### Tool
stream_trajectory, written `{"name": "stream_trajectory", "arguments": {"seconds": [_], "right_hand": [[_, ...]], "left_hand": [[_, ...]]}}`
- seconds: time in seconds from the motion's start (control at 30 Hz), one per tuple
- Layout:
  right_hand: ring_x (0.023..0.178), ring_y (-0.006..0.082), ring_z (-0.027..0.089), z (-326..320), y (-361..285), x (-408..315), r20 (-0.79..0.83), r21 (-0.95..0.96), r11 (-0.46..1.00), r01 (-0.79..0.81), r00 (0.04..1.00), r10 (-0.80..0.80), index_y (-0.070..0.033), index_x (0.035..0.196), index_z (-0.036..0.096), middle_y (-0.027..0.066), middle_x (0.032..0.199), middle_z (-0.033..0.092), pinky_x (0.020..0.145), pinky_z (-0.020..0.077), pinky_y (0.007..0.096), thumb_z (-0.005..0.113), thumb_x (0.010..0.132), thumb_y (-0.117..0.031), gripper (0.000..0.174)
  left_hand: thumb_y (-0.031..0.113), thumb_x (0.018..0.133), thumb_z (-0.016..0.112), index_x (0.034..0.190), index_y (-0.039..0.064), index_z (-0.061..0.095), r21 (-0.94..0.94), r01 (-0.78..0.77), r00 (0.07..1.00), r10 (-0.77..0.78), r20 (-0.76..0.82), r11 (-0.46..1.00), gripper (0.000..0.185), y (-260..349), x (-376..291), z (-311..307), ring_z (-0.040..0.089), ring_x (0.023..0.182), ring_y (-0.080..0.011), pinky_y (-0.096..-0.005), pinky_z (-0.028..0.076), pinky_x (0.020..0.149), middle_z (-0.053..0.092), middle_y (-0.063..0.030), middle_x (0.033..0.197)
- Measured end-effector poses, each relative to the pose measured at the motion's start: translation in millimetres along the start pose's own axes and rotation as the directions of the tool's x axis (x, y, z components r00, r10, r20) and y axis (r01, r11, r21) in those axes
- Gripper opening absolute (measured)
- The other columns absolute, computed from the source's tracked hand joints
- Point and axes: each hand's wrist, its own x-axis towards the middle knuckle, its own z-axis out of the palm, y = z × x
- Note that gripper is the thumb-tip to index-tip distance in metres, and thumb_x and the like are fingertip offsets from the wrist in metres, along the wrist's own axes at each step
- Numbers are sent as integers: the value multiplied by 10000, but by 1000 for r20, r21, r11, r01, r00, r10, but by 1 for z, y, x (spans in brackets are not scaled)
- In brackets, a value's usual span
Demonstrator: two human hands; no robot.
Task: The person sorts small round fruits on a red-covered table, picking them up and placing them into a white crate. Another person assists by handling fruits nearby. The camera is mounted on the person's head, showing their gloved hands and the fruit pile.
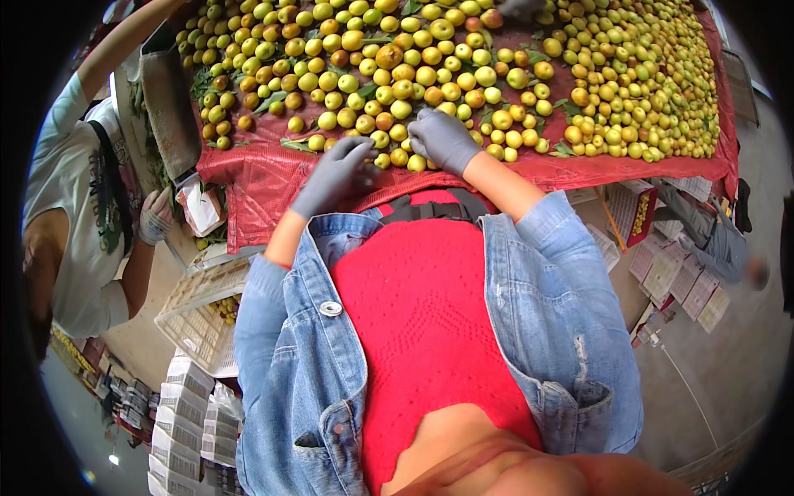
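Many small round yellow-green fruits (pixel 401 110), some blushed red, lie with loose green leaves (pixel 272 100) on a table draped in red plastic sheeting (pixel 267 180). My left hand (pixel 340 173), in a grey glove, is at the near edge of the fruits, its fingers curled and partly blurred; whether it holds anything is hidden. My right hand (pixel 441 139), gloved alike, rests with bent fingers against the near fruits, right of my left hand. Its fingertips are tucked under, so a fruit in them cannot be made out.
At the left stands a person (pixel 80 235) with one gloved hand low, beside a padded sorting chute (pixel 167 111). A white plastic crate (pixel 198 316) holding fruit and stacked cartons (pixel 180 421) are at lower left. Another gloved hand (pixel 521 8) reaches in at the top. Printed boxes (pixel 676 273) lie at right.
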Motion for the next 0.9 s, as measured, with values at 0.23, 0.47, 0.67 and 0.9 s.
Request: {"name": "stream_trajectory", "arguments": {"seconds": [0.23,0.47,0.67,0.9], "right_hand": [[965,224,655,-70,-29,-35,205,819,537,-201,977,54,-21,1234,540,162,1076,651,835,508,340,643,909,-346,471],[987,381,625,-60,73,-90,-118,130,841,-525,834,539,-18,1257,518,255,1115,613,866,511,437,689,827,-318,552],[1067,438,584,-31,105,-97,80,-60,661,-748,656,750,23,1353,305,335,1188,523,904,499,464,759,745,-409,873],[923,451,617,-21,60,-76,173,-34,736,-676,721,671,20,1288,376,373,1187,448,840,524,458,788,714,-322,785]], "left_hand": [[374,972,543,1213,98,564,-393,289,942,-186,281,873,367,0,35,40,626,866,-127,-262,526,717,643,-26,1057],[119,899,596,1175,72,590,324,-490,856,517,1,809,280,-9,86,14,645,882,-217,-311,511,723,656,-91,1022],[82,792,633,1281,111,533,896,-365,640,767,45,252,500,64,143,21,590,1069,-365,-401,501,903,554,-157,1262],[159,723,679,1236,104,546,933,-305,849,498,176,190,533,80,135,2,622,999,-353,-393,519,859,599,-159,1199]]}}
